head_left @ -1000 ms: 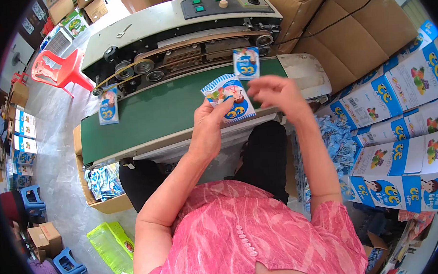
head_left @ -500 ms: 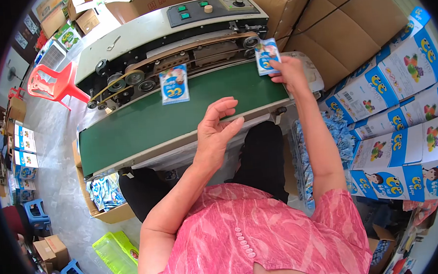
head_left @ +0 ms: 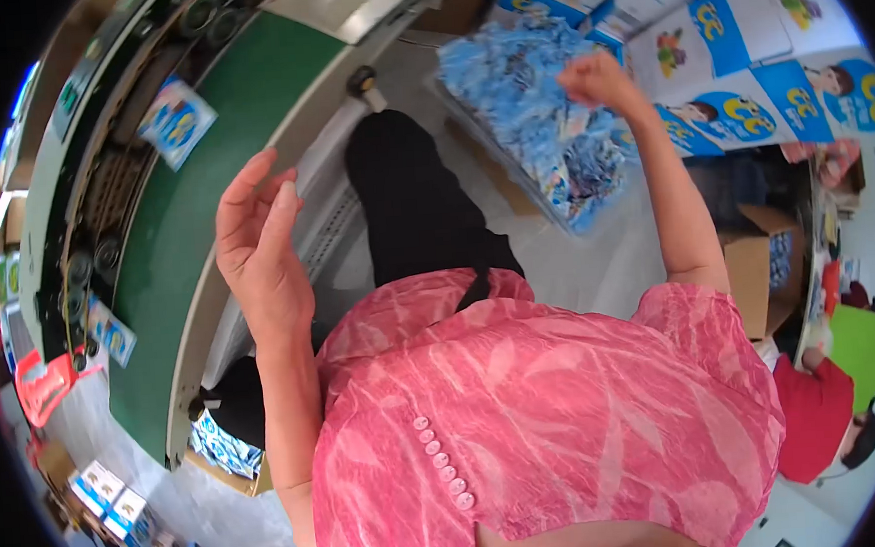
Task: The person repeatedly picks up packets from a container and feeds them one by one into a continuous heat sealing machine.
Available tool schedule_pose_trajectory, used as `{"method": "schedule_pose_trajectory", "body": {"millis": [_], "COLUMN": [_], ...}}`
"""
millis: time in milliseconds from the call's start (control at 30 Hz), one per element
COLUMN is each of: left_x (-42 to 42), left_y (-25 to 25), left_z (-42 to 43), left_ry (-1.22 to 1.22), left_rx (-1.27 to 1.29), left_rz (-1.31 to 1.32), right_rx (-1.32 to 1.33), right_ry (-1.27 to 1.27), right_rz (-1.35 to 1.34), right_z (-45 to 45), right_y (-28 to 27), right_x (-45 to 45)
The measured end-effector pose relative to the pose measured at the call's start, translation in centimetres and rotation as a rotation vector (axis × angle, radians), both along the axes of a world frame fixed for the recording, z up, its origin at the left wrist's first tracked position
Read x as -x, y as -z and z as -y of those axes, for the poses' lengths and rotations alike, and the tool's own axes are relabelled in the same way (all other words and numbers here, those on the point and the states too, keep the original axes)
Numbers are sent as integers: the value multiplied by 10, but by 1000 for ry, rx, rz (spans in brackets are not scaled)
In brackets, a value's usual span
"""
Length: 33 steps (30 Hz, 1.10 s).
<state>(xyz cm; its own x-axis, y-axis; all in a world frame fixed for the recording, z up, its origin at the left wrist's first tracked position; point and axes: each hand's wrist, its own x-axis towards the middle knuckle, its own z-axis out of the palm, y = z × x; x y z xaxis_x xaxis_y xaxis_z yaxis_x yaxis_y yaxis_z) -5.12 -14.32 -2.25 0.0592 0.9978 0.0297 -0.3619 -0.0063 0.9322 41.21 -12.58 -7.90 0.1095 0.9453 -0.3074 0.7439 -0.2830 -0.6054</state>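
Note:
My left hand [head_left: 264,249] is raised beside the near edge of the green conveyor belt [head_left: 246,95], fingers apart and holding nothing. My right hand [head_left: 598,78] is over a heap of blue packets [head_left: 527,98] in a clear bin on my right. Its fingers look curled closed and slightly blurred; whether a packet is in them is hidden. A blue and white printed packet [head_left: 180,121] lies on the belt against the rollers of the machine. A second such packet [head_left: 111,332] is further along the belt toward its far left end.
Printed blue and white cartons [head_left: 724,35] are stacked beyond the bin. An open box [head_left: 230,449] of packets sits below the belt's left end. A red plastic chair [head_left: 44,386] stands past the machine. On the right are an open cardboard box [head_left: 748,280] and another person in red [head_left: 815,416].
My right hand has let go of its packet on the belt and moved over to the heap of packets. The view has turned right. My left hand stays raised by the belt.

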Motion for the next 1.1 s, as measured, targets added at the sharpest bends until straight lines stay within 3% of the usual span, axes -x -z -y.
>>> {"method": "schedule_pose_trajectory", "body": {"millis": [67, 167, 233, 333, 367, 433, 467, 500, 600, 767, 867, 1033, 1100], "left_x": [-17, -43, -58, -67, -69, -72, -72, -72, -69, -66, -66, -66, -68], "left_y": [3, 5, 6, 8, 10, 11, 12, 12, 12, 10, 12, 14, 17], "left_z": [0, 2, 2, 7, 8, 11, 12, 13, 16, 15, 16, 15, 18], "left_ry": [47, 171, 210, 275, 292, 318, 320, 324, 339, 333, 334, 368, 390], "left_rx": [17, 6, 28, 48, 60, 79, 74, 83, 102, 118, 131, 145, 148], "left_rz": [-16, -25, -54, -94, -103, -117, -118, -126, -139, -149, -129, -138, -143], "right_rx": [135, 260, 142, 153, 154, -148, -304, -303, -131, 34, 264, 237, 204], "right_ry": [191, 233, 517, 629, 638, 687, 694, 698, 667, 586, 719, 720, 794], "right_rz": [79, 217, 59, -104, -110, 422, 690, 689, 398, 353, -112, -130, -262], "right_z": [55, 101, 114, 104, 103, 105, 103, 103, 105, 112, 116, 133, 143], "right_y": [43, 87, 117, 89, 105, 164, 167, 166, 146, 131, 98, 123, 125], "right_x": [-23, -19, -1, 53, 59, 65, 70, 67, 61, 36, 38, 13, 5]}}
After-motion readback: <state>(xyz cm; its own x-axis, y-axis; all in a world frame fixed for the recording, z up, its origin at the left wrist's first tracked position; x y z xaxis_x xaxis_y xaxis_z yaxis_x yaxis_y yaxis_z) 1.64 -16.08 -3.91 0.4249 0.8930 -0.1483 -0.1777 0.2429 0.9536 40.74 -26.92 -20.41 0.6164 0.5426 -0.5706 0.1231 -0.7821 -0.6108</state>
